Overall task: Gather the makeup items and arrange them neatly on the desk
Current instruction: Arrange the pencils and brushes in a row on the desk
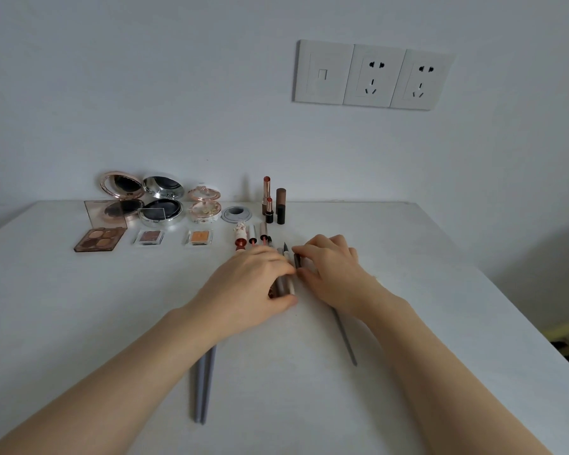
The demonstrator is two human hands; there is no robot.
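A: Entry, head view. Both hands lay over the white counter (pixel 408 290). The left hand (pixel 253 284) had its fingers (pixel 270 257) curled over a bundle of slim grey and pale pink makeup pencils (pixel 284 285), thumb beneath them, so it was holding that bundle against the surface.

B: And the right hand (pixel 332 270)?

A: Its fingers were bent and narrow, the tips pinching a dark slim pencil (pixel 297 261) just beside the bundle. The two hands nearly touched.

B: Loose items near the wrists?

A: Two long grey brush handles (pixel 202 389) lay side by side, emerging from under the left wrist. One thin grey handle (pixel 344 336) emerged from under the right wrist.

B: Back row?

A: Along the wall: an open rose-gold round compact (pixel 120 195), an open silver round compact (pixel 161 200), and an ornate pink round case (pixel 204 205). A grey round cable port (pixel 236 214) sat beside it, then three upright lipsticks (pixel 271 205).

B: In front of those?

A: A brown four-pan eyeshadow palette (pixel 101 239), a clear square brown shadow pan (pixel 149 237), a clear square orange shadow pan (pixel 198 237), and several lip tubes (pixel 252 234) lying in parallel. White wall sockets (pixel 372 75) hung above.
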